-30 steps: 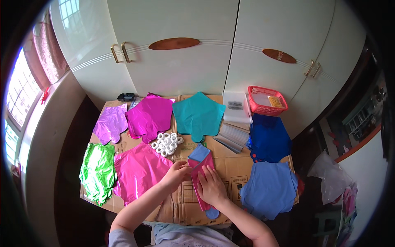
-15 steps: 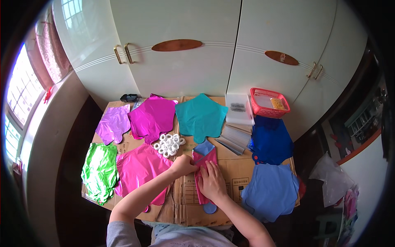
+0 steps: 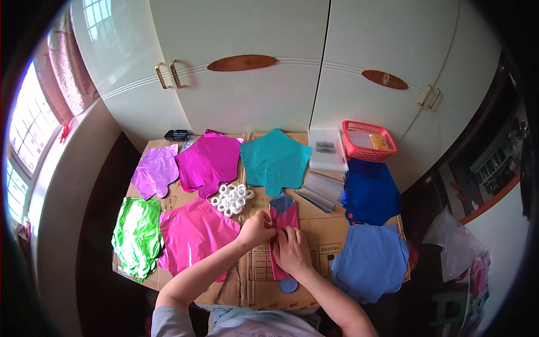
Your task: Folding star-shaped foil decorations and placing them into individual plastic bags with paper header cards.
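On the cardboard in front of me lies a folded pink foil balloon (image 3: 289, 215), long and narrow. A blue foil balloon (image 3: 282, 203) is folded in with it; its blue shows at the far end, and a round blue tab (image 3: 288, 285) sticks out at the near end. My left hand (image 3: 257, 229) is closed, pinching the left edge of the folded foil. Over its middle, my right hand (image 3: 292, 249) lies with fingers extended, pressing the foil down. Just beyond my left hand sits a pile of white ribbon rings (image 3: 231, 199).
Flat foil balloons surround the work: pink (image 3: 196, 233), green (image 3: 135, 236), lilac (image 3: 155, 168), magenta (image 3: 209, 160), teal (image 3: 275, 160), dark blue (image 3: 373, 194) and light blue (image 3: 370, 261). A fanned stack of cards (image 3: 321, 192) and a red basket (image 3: 368, 154) stand at the far right.
The left edge of the folded foil has been brought inward, so the bundle is narrower. My left hand has shifted slightly right with it, while the right hand stays pressed on the foil.
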`<move>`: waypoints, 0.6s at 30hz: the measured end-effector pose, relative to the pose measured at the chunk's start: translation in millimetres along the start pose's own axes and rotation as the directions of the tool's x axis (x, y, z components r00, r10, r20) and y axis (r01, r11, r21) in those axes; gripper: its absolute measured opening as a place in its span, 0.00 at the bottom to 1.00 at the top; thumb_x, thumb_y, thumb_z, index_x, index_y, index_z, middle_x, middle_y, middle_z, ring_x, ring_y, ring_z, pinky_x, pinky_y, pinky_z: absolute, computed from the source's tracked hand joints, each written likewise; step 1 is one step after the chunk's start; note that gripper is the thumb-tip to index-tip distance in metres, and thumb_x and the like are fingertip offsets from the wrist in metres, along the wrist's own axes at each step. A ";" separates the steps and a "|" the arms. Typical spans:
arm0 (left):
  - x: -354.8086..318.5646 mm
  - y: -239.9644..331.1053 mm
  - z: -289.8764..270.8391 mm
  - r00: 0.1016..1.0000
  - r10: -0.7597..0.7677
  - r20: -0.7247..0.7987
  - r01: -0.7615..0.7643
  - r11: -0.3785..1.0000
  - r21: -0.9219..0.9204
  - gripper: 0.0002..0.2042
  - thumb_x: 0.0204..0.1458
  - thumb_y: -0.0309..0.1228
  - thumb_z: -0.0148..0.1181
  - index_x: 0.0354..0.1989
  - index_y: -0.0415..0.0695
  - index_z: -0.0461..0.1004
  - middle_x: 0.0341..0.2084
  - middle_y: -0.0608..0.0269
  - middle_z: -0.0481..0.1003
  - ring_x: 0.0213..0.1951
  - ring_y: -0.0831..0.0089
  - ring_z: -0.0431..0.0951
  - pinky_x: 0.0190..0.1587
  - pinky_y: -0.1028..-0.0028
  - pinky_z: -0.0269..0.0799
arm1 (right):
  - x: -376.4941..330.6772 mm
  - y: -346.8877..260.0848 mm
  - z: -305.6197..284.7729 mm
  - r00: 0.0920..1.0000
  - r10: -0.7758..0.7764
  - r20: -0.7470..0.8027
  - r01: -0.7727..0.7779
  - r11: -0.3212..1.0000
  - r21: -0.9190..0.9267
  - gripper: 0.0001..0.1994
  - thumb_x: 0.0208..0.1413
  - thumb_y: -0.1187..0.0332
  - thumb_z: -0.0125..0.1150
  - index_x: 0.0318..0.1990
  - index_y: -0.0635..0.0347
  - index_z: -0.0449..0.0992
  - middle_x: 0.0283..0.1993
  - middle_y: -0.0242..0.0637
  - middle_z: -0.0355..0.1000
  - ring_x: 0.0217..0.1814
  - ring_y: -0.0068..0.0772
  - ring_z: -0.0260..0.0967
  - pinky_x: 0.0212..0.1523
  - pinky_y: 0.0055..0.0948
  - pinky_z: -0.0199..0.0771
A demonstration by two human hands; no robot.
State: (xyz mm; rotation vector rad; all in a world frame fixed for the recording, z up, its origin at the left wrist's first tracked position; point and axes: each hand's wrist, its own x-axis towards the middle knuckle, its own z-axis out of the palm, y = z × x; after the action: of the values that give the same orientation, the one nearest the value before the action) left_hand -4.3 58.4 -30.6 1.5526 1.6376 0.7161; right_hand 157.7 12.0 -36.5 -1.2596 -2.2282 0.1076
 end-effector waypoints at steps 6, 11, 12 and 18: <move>14.1 13.6 -8.8 0.971 -0.116 0.211 0.107 0.993 0.054 0.12 0.45 0.32 0.66 0.34 0.36 0.77 0.24 0.58 0.79 0.26 0.76 0.80 0.29 0.75 0.76 | -1.3 2.7 2.1 1.000 -0.009 0.003 0.009 1.000 -0.013 0.19 0.50 0.66 0.56 0.48 0.66 0.68 0.49 0.50 0.64 0.53 0.51 0.61 0.56 0.43 0.63; 15.0 6.3 -20.4 0.978 -0.083 0.194 0.079 0.997 0.028 0.12 0.48 0.32 0.65 0.34 0.35 0.78 0.22 0.60 0.78 0.23 0.77 0.79 0.27 0.76 0.75 | 1.9 -2.1 -5.1 1.000 -0.010 -0.001 0.010 1.000 -0.008 0.17 0.51 0.66 0.55 0.47 0.65 0.68 0.48 0.48 0.65 0.53 0.48 0.62 0.57 0.41 0.64; 14.5 3.8 -20.8 0.977 -0.093 0.194 0.094 0.996 0.004 0.11 0.48 0.32 0.64 0.34 0.35 0.78 0.22 0.60 0.78 0.22 0.77 0.79 0.26 0.77 0.75 | 2.1 -2.0 -4.8 1.000 -0.009 0.017 0.009 1.000 0.003 0.18 0.51 0.66 0.55 0.48 0.65 0.69 0.49 0.47 0.65 0.54 0.48 0.61 0.57 0.41 0.63; 12.6 2.6 -17.0 0.980 -0.139 0.139 0.153 0.984 -0.088 0.11 0.49 0.32 0.64 0.32 0.35 0.77 0.20 0.62 0.77 0.22 0.77 0.78 0.25 0.74 0.74 | 0.6 1.7 0.8 0.999 -0.046 -0.005 0.046 0.999 0.024 0.20 0.52 0.67 0.54 0.53 0.61 0.70 0.55 0.45 0.65 0.60 0.46 0.59 0.62 0.41 0.60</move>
State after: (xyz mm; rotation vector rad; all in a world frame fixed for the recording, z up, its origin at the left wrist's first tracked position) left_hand -16.5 72.9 -20.8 1.3648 1.5751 0.5930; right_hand 158.3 13.7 -37.5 -1.1937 -2.2444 0.1135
